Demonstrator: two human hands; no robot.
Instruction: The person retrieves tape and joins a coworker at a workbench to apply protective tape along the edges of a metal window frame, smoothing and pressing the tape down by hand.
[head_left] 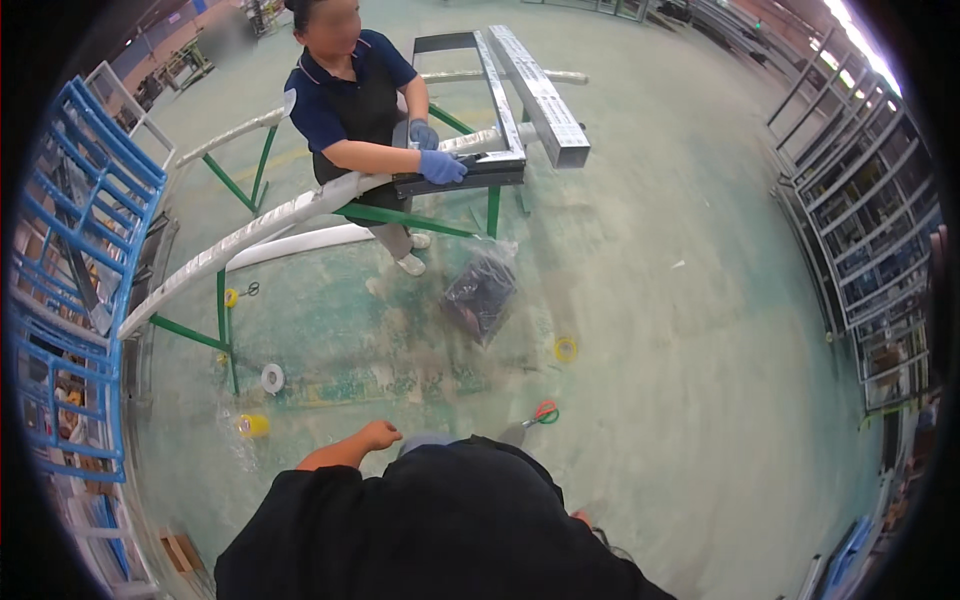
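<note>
My left hand point(380, 435) hangs in front of my body above the floor, its fingers curled in, with nothing seen in them. Only a sliver of my right hand point(581, 517) shows beside my black shirt; its fingers are hidden. On the floor ahead lie scissors point(545, 411) with orange-red handles. A yellow tape roll point(254, 426) and a white tape roll point(272, 377) are to the left of my left hand. Further off, a person point(360, 100) in blue gloves point(442, 167) has both hands on a black-and-white metal frame point(505, 95).
A padded stand with green legs point(228, 230) runs across the left and carries the frame and a long metal profile point(540, 95). A plastic-wrapped dark bundle point(480, 295) and another yellow roll point(565, 349) lie on the floor. Blue racks point(125, 215) stand left, metal racks point(850, 200) right.
</note>
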